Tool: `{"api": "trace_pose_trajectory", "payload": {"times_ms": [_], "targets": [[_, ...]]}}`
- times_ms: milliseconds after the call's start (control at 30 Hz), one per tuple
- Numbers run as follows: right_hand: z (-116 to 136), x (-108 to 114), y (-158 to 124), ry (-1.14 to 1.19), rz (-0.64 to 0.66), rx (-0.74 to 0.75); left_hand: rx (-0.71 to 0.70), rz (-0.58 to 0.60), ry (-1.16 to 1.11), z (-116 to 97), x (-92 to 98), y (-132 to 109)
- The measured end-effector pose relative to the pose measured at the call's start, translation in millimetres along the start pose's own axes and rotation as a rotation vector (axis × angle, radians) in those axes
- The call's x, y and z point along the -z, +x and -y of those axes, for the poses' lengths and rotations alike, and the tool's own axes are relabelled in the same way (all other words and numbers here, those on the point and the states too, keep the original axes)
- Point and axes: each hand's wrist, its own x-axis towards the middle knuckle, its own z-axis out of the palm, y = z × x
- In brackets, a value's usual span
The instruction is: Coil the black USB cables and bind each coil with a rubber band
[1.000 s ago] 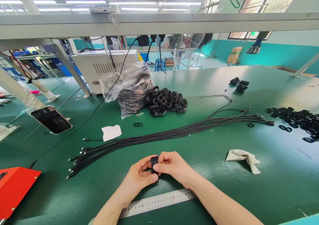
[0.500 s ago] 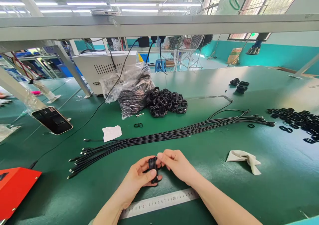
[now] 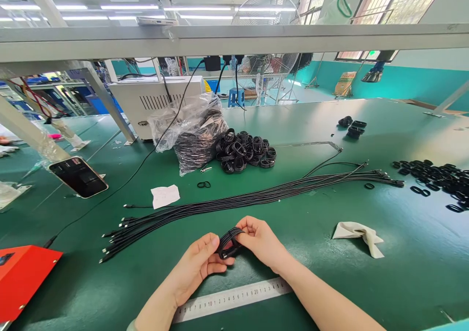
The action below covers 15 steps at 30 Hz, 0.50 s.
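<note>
A coiled black cable (image 3: 227, 243) is held between my two hands above the green table. My left hand (image 3: 201, 260) grips the coil's left side, thumb on top and fingers beneath. On the right side, the fingers of my right hand (image 3: 258, 238) pinch the coil's upper edge. A metal ruler (image 3: 234, 299) lies below both hands, partly covered by my forearms. Just beyond them stretches a bundle of long straight black cables (image 3: 227, 201) with metal-tipped plugs at the ends.
Coiled black cables (image 3: 245, 150) are heaped beside a clear plastic bag (image 3: 198, 135). Many black rings (image 3: 439, 174) lie at right, near a crumpled pale cloth (image 3: 359, 233). At left are a phone (image 3: 78, 177), a paper scrap (image 3: 164, 196) and a red box (image 3: 27, 282). A shelf beam (image 3: 234, 40) crosses above.
The coil has turned from upright to tilted, its opening now showing. My right hand has closed on its right side, and my left thumb has shifted up along the coil.
</note>
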Motion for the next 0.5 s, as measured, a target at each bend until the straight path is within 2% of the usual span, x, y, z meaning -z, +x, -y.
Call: {"api": "trace_pose_trajectory", "payload": {"times_ms": [133, 433, 500], "targets": [[6.2, -1.6, -1.4, 0.107, -0.003, -0.089, 0.036, -0.003, -0.049, 0.7, 2.2, 0.6], [9.0, -5.3, -6.7, 0.161, -0.019, -0.207, 0.112, -0.008, -0.207, 5.9, 7.9, 0.5], [10.1, -2.7, -7.6, 0.214, 0.035, -0.242, 0.119, -0.006, -0.244, 5.6, 9.2, 0.8]]}}
